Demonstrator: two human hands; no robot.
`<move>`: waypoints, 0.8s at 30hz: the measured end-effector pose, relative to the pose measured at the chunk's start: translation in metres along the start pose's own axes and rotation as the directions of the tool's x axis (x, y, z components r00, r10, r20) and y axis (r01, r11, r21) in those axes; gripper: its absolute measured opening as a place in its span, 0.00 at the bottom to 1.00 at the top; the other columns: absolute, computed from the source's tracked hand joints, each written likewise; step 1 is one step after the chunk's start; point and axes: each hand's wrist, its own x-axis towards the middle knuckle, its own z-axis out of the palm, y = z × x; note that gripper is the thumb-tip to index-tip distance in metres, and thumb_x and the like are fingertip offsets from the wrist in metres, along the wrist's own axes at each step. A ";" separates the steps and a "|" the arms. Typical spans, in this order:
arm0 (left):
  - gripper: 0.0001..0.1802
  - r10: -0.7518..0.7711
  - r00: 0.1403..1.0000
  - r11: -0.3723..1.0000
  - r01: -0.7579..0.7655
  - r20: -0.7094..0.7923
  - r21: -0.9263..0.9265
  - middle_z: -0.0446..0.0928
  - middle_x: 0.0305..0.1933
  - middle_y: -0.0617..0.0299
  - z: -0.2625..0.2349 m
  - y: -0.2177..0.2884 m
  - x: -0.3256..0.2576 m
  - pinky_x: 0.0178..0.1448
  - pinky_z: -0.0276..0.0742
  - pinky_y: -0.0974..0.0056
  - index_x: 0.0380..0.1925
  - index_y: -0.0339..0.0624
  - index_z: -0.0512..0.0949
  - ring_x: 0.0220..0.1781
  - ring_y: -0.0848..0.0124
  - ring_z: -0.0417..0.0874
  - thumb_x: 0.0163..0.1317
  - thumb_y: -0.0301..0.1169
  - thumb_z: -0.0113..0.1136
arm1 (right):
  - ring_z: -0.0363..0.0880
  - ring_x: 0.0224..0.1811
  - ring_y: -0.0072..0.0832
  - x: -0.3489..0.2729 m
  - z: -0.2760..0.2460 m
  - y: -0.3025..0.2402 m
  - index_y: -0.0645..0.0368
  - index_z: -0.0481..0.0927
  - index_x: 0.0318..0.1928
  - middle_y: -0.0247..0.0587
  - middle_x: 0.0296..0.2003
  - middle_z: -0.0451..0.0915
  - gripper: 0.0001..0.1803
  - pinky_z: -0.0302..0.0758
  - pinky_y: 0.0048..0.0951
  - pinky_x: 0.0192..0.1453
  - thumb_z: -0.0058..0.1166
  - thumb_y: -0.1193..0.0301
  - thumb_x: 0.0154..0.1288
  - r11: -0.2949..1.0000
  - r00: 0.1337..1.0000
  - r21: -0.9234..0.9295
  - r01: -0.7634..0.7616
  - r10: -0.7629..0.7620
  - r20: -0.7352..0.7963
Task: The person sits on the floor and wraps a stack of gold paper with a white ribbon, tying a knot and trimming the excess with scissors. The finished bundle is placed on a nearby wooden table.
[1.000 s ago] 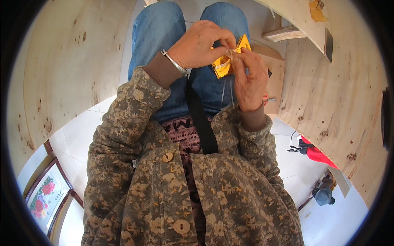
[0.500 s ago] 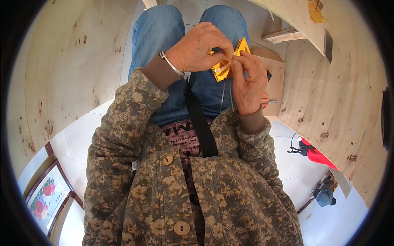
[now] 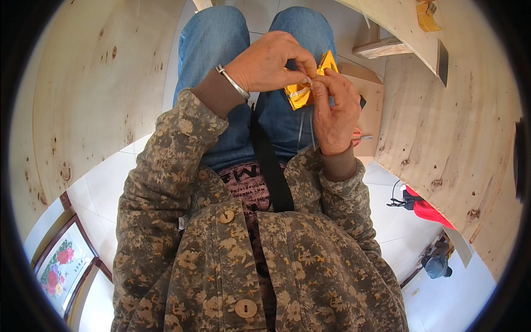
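Over my lap, a folded piece of shiny gold foil paper (image 3: 300,100) is held between both hands, one pointed corner sticking up behind my right fingers. A thin whitish string (image 3: 300,94) runs across the foil, and two pale strands hang below over the jeans. My left hand (image 3: 272,62), with a silver bangle at the wrist, reaches in from the left, thumb and index finger pinched on a bit of the string. My right hand (image 3: 336,110) is closed, thumb and forefinger pinching at the same spot against the foil. The exact grip is partly hidden by the fingers.
A cardboard box (image 3: 365,110) stands right of my knee, with red-handled scissors (image 3: 359,136) on it. Wooden boards (image 3: 442,144) rise on both sides. Another gold foil piece (image 3: 427,16) lies at upper right. A red item (image 3: 428,213) shows beyond the right board.
My left fingers have curled in and shifted slightly, drawing closer to the right fingertips at the string. The right hand and foil stay almost where they were.
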 end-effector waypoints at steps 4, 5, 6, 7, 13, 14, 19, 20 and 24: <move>0.06 0.026 0.999 0.998 -0.027 0.022 0.054 0.82 0.29 0.72 -0.002 0.003 0.003 0.57 0.73 0.60 0.36 0.48 0.87 0.43 0.68 0.80 0.58 0.31 0.71 | 0.83 0.48 0.49 0.000 0.000 0.002 0.61 0.86 0.40 0.56 0.43 0.84 0.04 0.77 0.44 0.54 0.64 0.75 0.66 1.000 1.000 0.008 0.023 -0.023 0.007; 0.06 0.031 0.999 0.997 -0.032 0.022 0.067 0.82 0.29 0.71 -0.001 0.003 0.004 0.57 0.73 0.60 0.35 0.48 0.87 0.42 0.68 0.80 0.58 0.31 0.71 | 0.83 0.48 0.49 0.000 0.000 0.002 0.61 0.86 0.40 0.56 0.43 0.84 0.04 0.78 0.44 0.54 0.64 0.75 0.66 1.000 1.000 -0.004 0.026 -0.026 0.002; 0.06 0.050 0.999 0.995 -0.051 0.013 0.080 0.82 0.30 0.70 -0.001 0.003 0.005 0.57 0.73 0.60 0.35 0.49 0.87 0.42 0.67 0.79 0.57 0.31 0.71 | 0.84 0.48 0.49 0.000 0.000 0.002 0.61 0.86 0.40 0.56 0.43 0.84 0.04 0.78 0.44 0.53 0.64 0.75 0.66 0.999 1.000 -0.014 0.031 -0.031 -0.004; 0.06 0.071 0.997 0.992 -0.072 0.007 0.099 0.82 0.30 0.70 0.000 0.003 0.005 0.57 0.73 0.59 0.35 0.49 0.87 0.41 0.67 0.79 0.57 0.31 0.71 | 0.84 0.47 0.49 0.000 0.001 0.002 0.61 0.86 0.40 0.56 0.43 0.84 0.04 0.78 0.44 0.53 0.64 0.75 0.66 0.999 0.999 -0.021 0.033 -0.034 -0.010; 0.10 0.285 0.956 0.908 -0.246 -0.069 0.339 0.80 0.33 0.66 0.008 0.003 0.005 0.56 0.74 0.58 0.39 0.46 0.85 0.42 0.65 0.79 0.56 0.30 0.71 | 0.84 0.46 0.49 -0.001 0.000 0.001 0.62 0.87 0.40 0.57 0.42 0.84 0.05 0.79 0.43 0.52 0.64 0.75 0.65 1.000 1.000 0.009 0.023 -0.023 -0.020; 0.10 0.274 0.960 0.903 -0.234 -0.063 0.361 0.80 0.34 0.66 0.009 0.004 0.004 0.56 0.75 0.59 0.39 0.45 0.85 0.42 0.65 0.79 0.56 0.30 0.71 | 0.84 0.46 0.49 0.000 0.000 0.001 0.62 0.87 0.40 0.57 0.42 0.84 0.05 0.79 0.43 0.52 0.64 0.75 0.65 1.000 0.999 0.011 0.025 -0.025 -0.023; 0.08 0.282 0.959 0.858 -0.242 -0.022 0.454 0.78 0.36 0.65 0.011 0.005 0.002 0.54 0.77 0.61 0.36 0.42 0.84 0.43 0.64 0.79 0.57 0.30 0.69 | 0.85 0.46 0.49 0.000 0.001 0.002 0.63 0.87 0.40 0.57 0.41 0.85 0.05 0.80 0.43 0.51 0.65 0.76 0.64 1.000 0.999 0.016 0.023 -0.023 -0.028; 0.08 0.285 0.958 0.856 -0.244 -0.023 0.455 0.78 0.37 0.65 0.011 0.005 0.001 0.54 0.77 0.61 0.36 0.42 0.84 0.43 0.64 0.80 0.57 0.29 0.69 | 0.85 0.46 0.49 0.000 0.001 0.002 0.63 0.87 0.40 0.57 0.41 0.85 0.05 0.80 0.42 0.51 0.65 0.76 0.64 0.999 0.999 0.022 0.024 -0.023 -0.031; 0.09 0.234 0.972 0.877 -0.203 -0.019 0.435 0.78 0.37 0.65 0.011 0.006 0.000 0.54 0.79 0.60 0.37 0.42 0.84 0.42 0.64 0.81 0.56 0.27 0.68 | 0.85 0.46 0.49 0.000 0.002 0.002 0.63 0.87 0.39 0.57 0.41 0.85 0.05 0.80 0.42 0.51 0.65 0.76 0.64 0.999 0.999 0.031 0.032 -0.031 -0.036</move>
